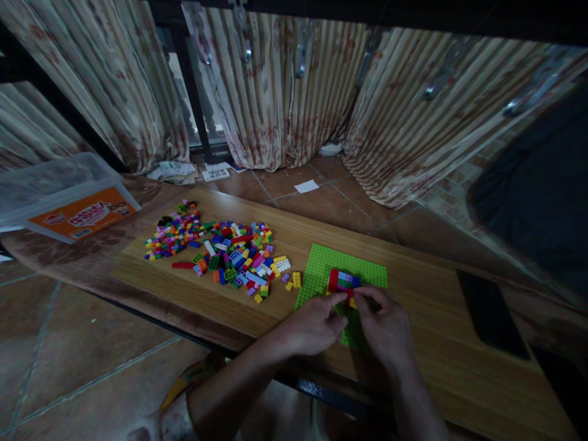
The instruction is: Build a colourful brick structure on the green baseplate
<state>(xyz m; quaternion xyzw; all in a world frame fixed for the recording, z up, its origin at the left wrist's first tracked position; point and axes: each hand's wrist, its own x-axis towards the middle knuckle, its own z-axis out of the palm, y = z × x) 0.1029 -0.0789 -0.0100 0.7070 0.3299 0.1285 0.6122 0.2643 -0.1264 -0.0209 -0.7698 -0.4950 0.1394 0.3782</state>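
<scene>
A green studded baseplate [316, 263] lies on the wooden board, bearing a small cluster of toy bricks [345, 280] in red, light blue, green and dark blue. At the near side of this cluster are a red brick [350, 293] and a bit of yellow. My left hand [316, 324] reaches in from the left, its index fingertip against the near bricks and its other fingers curled. From the right, my right hand [386, 324] has thumb and index finger closed on the red brick. My fingers partly cover the near bricks.
Loose toy bricks [239, 254] of many colours are heaped on the wooden board [285, 223] left of the baseplate. A clear plastic tub [68, 190] with an orange label stands at far left. A black phone-like slab [493, 312] lies at right. Striped curtains [275, 92] hang behind.
</scene>
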